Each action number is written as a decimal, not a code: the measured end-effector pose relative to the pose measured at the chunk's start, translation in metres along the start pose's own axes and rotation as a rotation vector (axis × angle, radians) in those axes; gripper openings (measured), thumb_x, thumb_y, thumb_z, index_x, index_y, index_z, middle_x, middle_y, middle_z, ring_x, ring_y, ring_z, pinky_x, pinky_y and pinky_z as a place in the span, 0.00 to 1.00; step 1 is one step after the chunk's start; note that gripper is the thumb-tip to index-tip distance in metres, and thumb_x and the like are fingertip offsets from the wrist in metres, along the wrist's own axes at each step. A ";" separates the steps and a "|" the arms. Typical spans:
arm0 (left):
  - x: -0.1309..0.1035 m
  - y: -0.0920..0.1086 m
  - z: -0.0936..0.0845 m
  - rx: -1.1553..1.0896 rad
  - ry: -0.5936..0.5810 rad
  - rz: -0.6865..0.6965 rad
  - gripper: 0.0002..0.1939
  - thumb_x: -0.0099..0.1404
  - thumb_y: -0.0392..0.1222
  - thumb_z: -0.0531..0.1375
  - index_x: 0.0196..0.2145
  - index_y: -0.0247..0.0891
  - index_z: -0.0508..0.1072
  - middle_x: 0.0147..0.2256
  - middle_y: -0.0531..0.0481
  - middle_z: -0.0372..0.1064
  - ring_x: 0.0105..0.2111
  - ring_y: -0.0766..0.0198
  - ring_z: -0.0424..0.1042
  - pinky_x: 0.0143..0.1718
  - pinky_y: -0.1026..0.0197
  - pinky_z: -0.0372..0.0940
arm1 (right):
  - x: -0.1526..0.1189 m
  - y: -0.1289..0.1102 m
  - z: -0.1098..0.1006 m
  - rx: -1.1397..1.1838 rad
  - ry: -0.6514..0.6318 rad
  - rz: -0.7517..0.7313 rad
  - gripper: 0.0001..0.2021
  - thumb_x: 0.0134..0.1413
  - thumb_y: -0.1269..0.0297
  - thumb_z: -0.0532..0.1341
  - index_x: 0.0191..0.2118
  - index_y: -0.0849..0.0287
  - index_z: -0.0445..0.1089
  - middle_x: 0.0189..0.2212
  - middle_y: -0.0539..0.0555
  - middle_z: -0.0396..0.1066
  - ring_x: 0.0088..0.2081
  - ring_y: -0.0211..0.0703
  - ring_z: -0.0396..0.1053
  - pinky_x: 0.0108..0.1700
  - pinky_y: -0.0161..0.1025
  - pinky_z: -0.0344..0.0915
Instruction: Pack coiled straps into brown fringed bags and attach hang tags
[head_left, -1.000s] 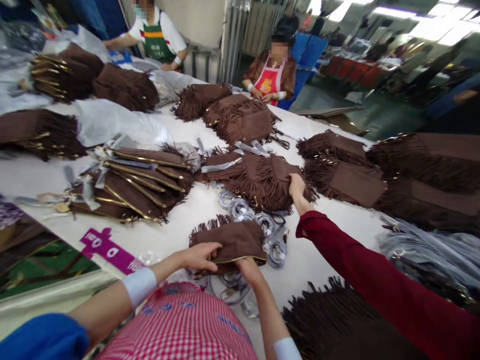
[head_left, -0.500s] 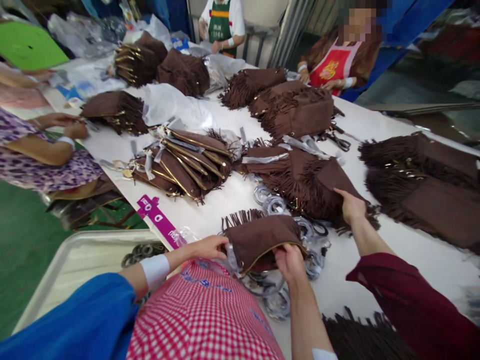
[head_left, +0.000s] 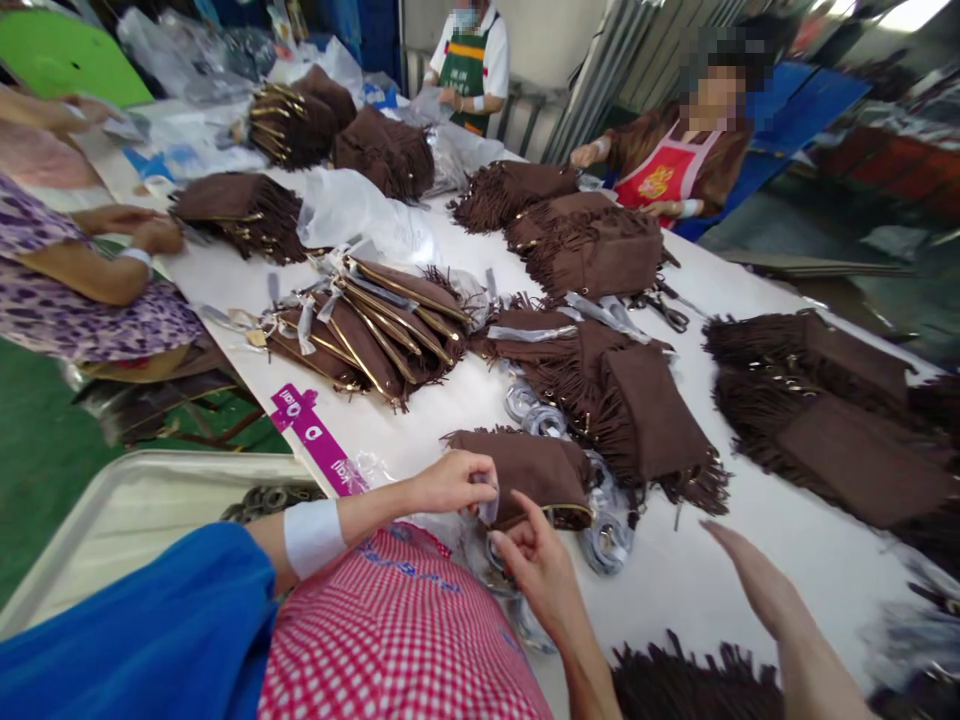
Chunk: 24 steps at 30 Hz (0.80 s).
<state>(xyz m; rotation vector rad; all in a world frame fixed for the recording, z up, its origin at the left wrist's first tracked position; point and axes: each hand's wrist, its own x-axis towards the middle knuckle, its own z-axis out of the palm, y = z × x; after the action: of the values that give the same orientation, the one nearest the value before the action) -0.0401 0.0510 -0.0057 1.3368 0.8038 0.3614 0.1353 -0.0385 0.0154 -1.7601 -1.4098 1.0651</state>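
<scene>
A brown fringed bag (head_left: 536,470) with a gold zipper lies on the white table, just beyond my hands. My left hand (head_left: 457,482) is closed over the bag's left end, pinching a small wrapped zipper pull (head_left: 487,498). Close to it, my right hand (head_left: 536,560) has its index finger and thumb apart, with nothing visible between them, at the bag's near edge. Coiled straps in clear wrap (head_left: 606,540) lie beside and beneath the bag.
Brown bags (head_left: 390,330) lie in piles across the table (head_left: 442,400). A co-worker's hand (head_left: 750,580) reaches in at the right. A white bin (head_left: 157,490) stands lower left. Scissors (head_left: 667,312) lie farther back. Other people stand around the table.
My right hand has come out of the bag's opening and moved left, towards my left hand. My left hand has shifted right. The co-worker's hand has left the bag pile and moved nearer.
</scene>
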 end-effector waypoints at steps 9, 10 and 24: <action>0.002 0.023 -0.014 0.505 -0.076 0.484 0.12 0.64 0.34 0.56 0.46 0.37 0.70 0.45 0.44 0.70 0.45 0.59 0.67 0.49 0.58 0.61 | 0.003 0.004 -0.002 0.111 0.024 -0.013 0.17 0.57 0.50 0.58 0.32 0.60 0.72 0.25 0.50 0.68 0.28 0.40 0.63 0.31 0.35 0.61; 0.002 0.020 -0.013 0.619 -0.106 0.518 0.12 0.64 0.35 0.57 0.46 0.38 0.71 0.46 0.43 0.69 0.47 0.58 0.66 0.51 0.57 0.59 | 0.001 0.005 -0.005 0.123 0.033 0.002 0.17 0.57 0.49 0.58 0.32 0.59 0.72 0.24 0.50 0.67 0.27 0.40 0.63 0.30 0.35 0.61; 0.012 0.024 0.003 -0.230 -0.095 0.134 0.13 0.59 0.46 0.62 0.30 0.35 0.65 0.22 0.55 0.65 0.22 0.70 0.65 0.24 0.68 0.58 | -0.007 0.005 -0.024 0.037 0.060 -0.256 0.12 0.58 0.56 0.54 0.31 0.50 0.73 0.27 0.52 0.69 0.31 0.44 0.68 0.34 0.38 0.64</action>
<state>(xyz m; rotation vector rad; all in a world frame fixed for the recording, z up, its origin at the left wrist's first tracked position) -0.0249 0.0622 0.0139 1.1846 0.5764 0.4774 0.1580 -0.0459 0.0237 -1.5235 -1.5203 0.8886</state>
